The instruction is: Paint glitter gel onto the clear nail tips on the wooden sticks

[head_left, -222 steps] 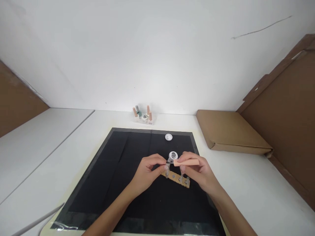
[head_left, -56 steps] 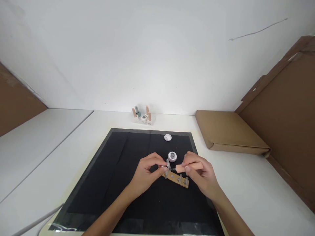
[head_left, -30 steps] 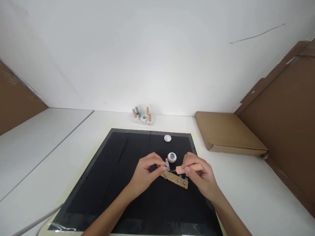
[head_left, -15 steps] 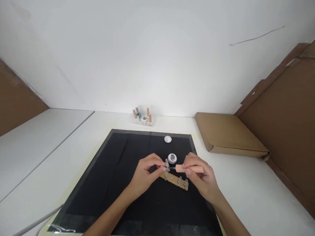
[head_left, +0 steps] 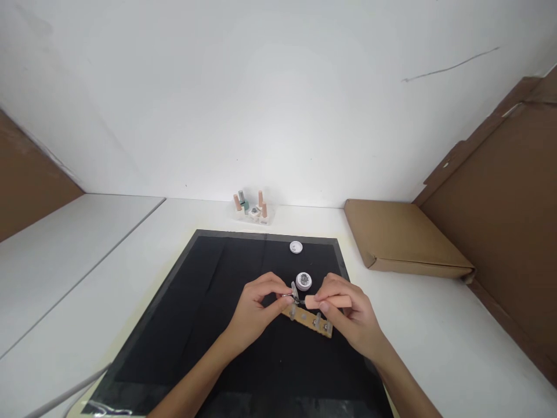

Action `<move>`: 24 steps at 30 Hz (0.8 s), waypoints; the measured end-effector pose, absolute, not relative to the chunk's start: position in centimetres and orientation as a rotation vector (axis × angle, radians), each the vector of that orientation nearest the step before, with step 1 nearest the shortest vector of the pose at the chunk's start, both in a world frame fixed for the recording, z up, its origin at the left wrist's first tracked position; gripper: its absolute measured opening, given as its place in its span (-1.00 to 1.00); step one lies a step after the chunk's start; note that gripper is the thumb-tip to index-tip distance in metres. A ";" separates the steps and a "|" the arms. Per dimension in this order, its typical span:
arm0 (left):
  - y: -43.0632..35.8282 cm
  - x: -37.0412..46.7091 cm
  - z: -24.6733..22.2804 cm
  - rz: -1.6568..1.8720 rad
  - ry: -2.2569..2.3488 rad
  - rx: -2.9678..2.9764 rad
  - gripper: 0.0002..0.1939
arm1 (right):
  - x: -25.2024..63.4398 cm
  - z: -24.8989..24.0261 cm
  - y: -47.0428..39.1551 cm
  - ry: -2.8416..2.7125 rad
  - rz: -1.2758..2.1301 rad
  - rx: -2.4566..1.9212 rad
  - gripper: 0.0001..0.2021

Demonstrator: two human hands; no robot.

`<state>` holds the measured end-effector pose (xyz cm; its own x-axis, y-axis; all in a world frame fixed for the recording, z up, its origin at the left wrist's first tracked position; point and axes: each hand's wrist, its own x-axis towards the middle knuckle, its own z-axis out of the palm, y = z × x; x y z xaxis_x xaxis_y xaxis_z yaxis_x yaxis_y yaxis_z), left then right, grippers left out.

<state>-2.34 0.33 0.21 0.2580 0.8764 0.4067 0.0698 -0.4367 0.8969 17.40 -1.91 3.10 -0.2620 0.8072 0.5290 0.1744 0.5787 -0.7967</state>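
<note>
Over the near right part of the black mat [head_left: 174,319], just above the yellowish strip [head_left: 307,319], a clear nail-shaped piece [head_left: 295,289] stands roughly upright at the fingers of the left hand [head_left: 256,305]. Left grip is closed, thumb and forefinger pinched on a small metallic holder [head_left: 286,295] behind the piece. Right hand [head_left: 352,316] has a closed grip too, fingers around the peach handle [head_left: 333,302], held nearly level; its dark brush end [head_left: 300,301] points left and meets or almost meets the clear piece, exact contact too small to tell. Main risk, as judged: the piece sits on a thin pinched holder, so a sideways push from the brush could twist it or knock it loose. Too much pressure could also smear whatever is on the bristles or get it on the left fingertips. Strip lies close below with more clear pieces on it, so a low wrist or a dropped piece could bump them. Open white jar [head_left: 303,281] is just beyond the hands; a far-side swing of the right knuckles could tip it. Farther out, a white lid [head_left: 296,247] lies on the mat, then a clear tray [head_left: 271,220] with small bottles on the white surface [head_left: 304,215], and a cardboard box [head_left: 400,232] at far right.
</note>
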 end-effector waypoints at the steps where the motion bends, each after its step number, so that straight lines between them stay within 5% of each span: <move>1: 0.3 -2.3 0.2 1.265 0.876 1.727 -0.86 | 17.4 3.1 -1.9 -1.765 0.771 -0.804 -0.85; 24: 0.3 -2.3 0.1 1.274 0.894 1.771 -0.94 | 17.2 3.0 -2.0 -1.753 0.721 -0.865 -0.89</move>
